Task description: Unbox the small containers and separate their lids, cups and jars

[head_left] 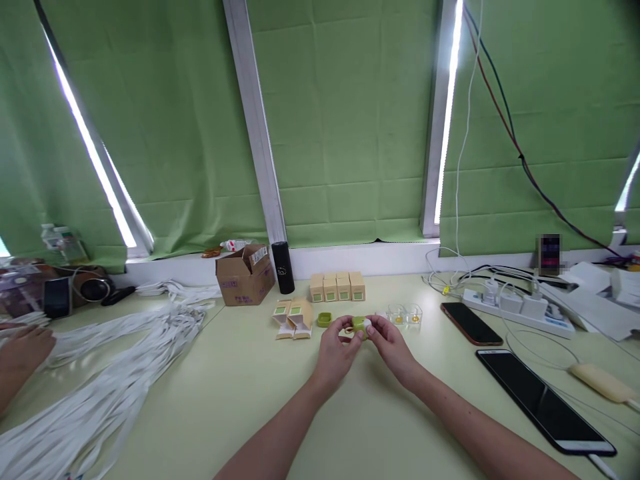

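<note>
Between both hands, above the table, is a small green rounded object (pixel 359 325) with a white part at its right side; its exact kind I cannot make out. My left hand (pixel 337 353) is closed on its left side, thumb and fingertips pinching it. From the right, the fingers of my right hand (pixel 395 347) grip it by the white part. Just left of the hands sits a small green square dish-like piece (pixel 325 320). Behind my right hand stand small clear containers (pixel 404 315) with yellow bits inside. Two opened kraft boxes (pixel 294 320) with green labels lie farther left.
A row of closed kraft boxes (pixel 337 287), a black cylinder (pixel 283 268) and a cardboard box (pixel 245 277) stand at the back. White straps (pixel 125 363) and another person's hand (pixel 25 357) are left. Phones (pixel 545 400) and a power strip (pixel 520 310) with cables lie right.
</note>
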Motion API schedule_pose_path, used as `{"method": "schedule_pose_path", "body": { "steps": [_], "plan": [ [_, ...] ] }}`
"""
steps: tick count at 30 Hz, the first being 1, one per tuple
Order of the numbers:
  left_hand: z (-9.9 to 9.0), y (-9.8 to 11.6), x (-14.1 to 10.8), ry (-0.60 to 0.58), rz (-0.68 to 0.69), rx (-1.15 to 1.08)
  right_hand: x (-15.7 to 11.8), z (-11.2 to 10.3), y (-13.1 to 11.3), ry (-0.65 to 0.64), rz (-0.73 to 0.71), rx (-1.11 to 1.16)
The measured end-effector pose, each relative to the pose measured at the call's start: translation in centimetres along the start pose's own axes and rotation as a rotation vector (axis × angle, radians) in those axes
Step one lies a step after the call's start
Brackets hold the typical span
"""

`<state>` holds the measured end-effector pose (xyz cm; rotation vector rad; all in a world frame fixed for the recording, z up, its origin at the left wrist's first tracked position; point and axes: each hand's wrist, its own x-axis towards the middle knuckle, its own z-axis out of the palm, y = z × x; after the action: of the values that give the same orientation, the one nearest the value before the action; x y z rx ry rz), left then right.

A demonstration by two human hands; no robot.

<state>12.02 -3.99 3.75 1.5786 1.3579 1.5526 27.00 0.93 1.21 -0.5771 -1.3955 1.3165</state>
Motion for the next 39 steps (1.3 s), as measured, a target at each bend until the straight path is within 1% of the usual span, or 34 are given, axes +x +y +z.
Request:
{"method": "schedule_pose_path", "body": {
  "steps": [5, 10, 16, 23, 26, 28, 30, 32, 36, 37, 39],
  "plan": [
    [0.1, 0.0, 0.0, 0.004, -0.020, 0.013, 0.0, 0.0, 0.2, -0.003, 0.021, 0.043],
    [0.1, 0.3, 0.0, 0.025, -0.012, 0.024, 0.0, 0.0, 0.2, -0.010, 0.037, 0.079],
    [-0.1, 0.1, 0.1, 0.007, -0.009, 0.026, 0.0, 0.1, -0.6, 0.026, 0.009, 0.002],
    [-0.4, -0.3, 0.1, -0.016, -0.001, 0.003, -0.2, -0.6, -0.9, -0.004, 0.036, -0.031],
    [-0.3, -0.3, 0.0, -0.023, 0.007, 0.015, -0.2, -0.5, -0.9, -0.022, 0.023, -0.039],
    [-0.2, -0.3, -0.1, -0.020, 0.017, 0.026, -0.1, -0.3, -0.9, -0.010, 0.006, -0.051],
    [-0.2, -0.4, 0.0, -0.009, 0.022, 0.030, 0.1, -0.3, -0.9, 0.022, -0.001, -0.063],
    [-0.5, -0.5, 0.3, 0.018, 0.011, 0.020, 0.5, -0.8, -1.2, 0.094, 0.003, -0.050],
    [-2.0, -1.1, 1.5, 0.101, -0.035, -0.006, 1.6, -3.6, -1.9, 0.318, 0.010, 0.072],
    [-2.4, -1.2, 1.8, 0.125, -0.053, -0.024, 1.8, -4.3, -2.1, 0.355, 0.004, 0.113],
    [-2.8, -1.6, 2.2, 0.168, -0.084, -0.070, 2.0, -5.3, -2.3, 0.390, 0.011, 0.199]
  ]
}}
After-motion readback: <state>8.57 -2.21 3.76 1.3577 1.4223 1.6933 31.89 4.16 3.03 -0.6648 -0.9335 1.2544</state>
